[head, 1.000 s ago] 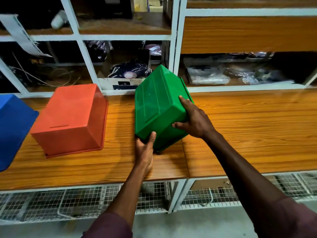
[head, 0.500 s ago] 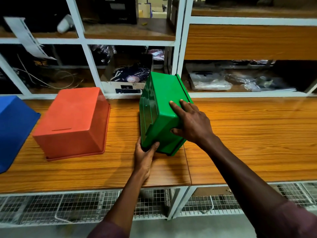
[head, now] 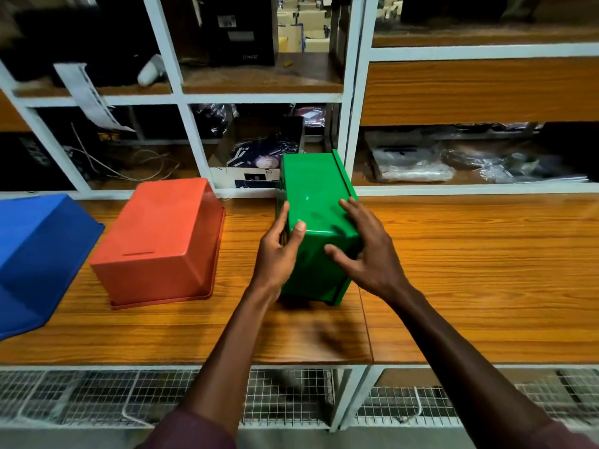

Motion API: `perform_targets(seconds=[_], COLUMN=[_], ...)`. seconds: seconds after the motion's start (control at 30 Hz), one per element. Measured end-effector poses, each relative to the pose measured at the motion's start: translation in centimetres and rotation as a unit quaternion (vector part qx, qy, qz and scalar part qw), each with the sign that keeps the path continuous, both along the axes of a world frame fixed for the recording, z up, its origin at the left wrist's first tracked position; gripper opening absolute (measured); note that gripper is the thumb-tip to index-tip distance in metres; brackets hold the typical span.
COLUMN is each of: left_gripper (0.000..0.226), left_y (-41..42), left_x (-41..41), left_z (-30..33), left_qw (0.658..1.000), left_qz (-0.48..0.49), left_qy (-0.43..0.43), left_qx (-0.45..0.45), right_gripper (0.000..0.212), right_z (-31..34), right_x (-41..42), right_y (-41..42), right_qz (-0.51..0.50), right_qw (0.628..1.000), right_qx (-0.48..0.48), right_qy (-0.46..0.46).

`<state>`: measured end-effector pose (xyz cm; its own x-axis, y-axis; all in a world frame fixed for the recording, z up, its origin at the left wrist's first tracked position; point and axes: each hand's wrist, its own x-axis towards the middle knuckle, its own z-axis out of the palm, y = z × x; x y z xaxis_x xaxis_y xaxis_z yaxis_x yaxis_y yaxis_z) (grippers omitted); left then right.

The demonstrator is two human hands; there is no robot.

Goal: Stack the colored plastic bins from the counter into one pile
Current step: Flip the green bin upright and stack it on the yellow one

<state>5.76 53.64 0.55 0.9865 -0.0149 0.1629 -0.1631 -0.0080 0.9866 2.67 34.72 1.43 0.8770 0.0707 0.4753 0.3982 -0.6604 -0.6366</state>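
Green bin (head: 316,202) stands tipped on its side on the wooden counter (head: 470,270), at the seam between the two counter boards; its rim faces right, its base faces left, and one smooth wall faces up toward the camera.

Left hand (head: 277,251): grips the near left corner of the green bin; thumb lies on the upturned wall, the fingers wrap round onto the base side; contact is plain.

Right hand (head: 366,251): fingers spread and nearly straight; the fingertips (head: 345,204) lie on the upturned wall close to the rim; the thumb reaches across the near wall; palm looks lifted clear of the plastic; a loose, flat touch rather than a clasp; slight motion blur on this hand.

Red bin (head: 155,244) sits upside down on the counter, left of the green bin and apart from it; blue bin (head: 35,254) sits further left, also inverted, partly cut by the frame edge, apart from the red one.

Shelving with white metal frame (head: 353,92) stands behind the counter.
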Motion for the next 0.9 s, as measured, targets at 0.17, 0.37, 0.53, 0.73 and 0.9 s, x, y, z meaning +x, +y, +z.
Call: perform_targets(seconds=[0.17, 0.37, 0.53, 0.73, 0.9], left_gripper=[0.063, 0.060, 0.057, 0.063, 0.054], left_y=[-0.2, -0.6, -0.6, 0.2, 0.2], left_x=[-0.5, -1.0, -1.0, -1.1, -1.7], left_z=[-0.5, -1.0, -1.4, -2.5, -2.3], left_qw=[1.000, 0.998, 0.996, 0.988, 0.973], left_qz=[0.011, 0.019, 0.023, 0.033, 0.045], left_qy=[0.012, 0.027, 0.045, 0.078, 0.097], left_qx=[-0.012, -0.044, -0.077, -0.133, -0.202], right_gripper=[0.049, 0.089, 0.080, 0.071, 0.067], right_z=[-4.3, -8.1, -7.8, -8.2, -6.7], right_x=[-0.4, 0.1, 0.0, 0.8, 1.3], right_y=[-0.1, 0.7, 0.8, 1.0, 1.0], right_qz=[-0.083, -0.027, -0.041, -0.073, -0.063], right_qw=[0.758, 0.793, 0.801, 0.805, 0.856], right_qx=[0.621, 0.539, 0.537, 0.538, 0.481], right_qy=[0.182, 0.282, 0.259, 0.240, 0.178])
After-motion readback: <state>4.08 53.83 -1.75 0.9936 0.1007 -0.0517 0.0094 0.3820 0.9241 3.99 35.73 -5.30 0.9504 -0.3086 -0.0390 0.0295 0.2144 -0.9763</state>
